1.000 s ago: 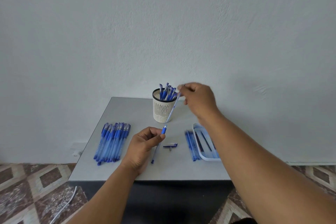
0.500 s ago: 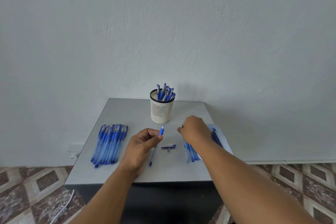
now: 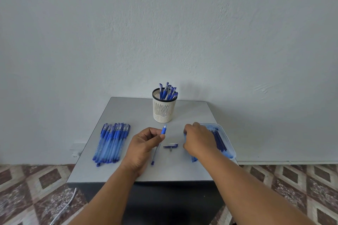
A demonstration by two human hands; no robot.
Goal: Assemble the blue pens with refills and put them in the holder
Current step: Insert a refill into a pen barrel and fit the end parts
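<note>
Blue pen barrel point(image 3: 158, 142) pinched in my left hand point(image 3: 144, 144), tilted over the grey table point(image 3: 128, 113). My right hand point(image 3: 196, 139) reaches down onto the refills point(image 3: 218, 140) beside the tray point(image 3: 229, 144); whether it grips one, I can't tell. Finished pens stand in the holder point(image 3: 164, 110).

One head-worn wide view looks forward and down, close over the table point(image 3: 128, 115).

Holder point(image 3: 164, 109) sits at your 12 o'clock, far table point(image 3: 128, 113) edge, pens inside. Pen row point(image 3: 111, 144) at 10. Tray point(image 3: 225, 134) at 2, refills in it. Cap point(image 3: 171, 145) lies between your hands, pen barrel point(image 3: 158, 144) just left of it.
</note>
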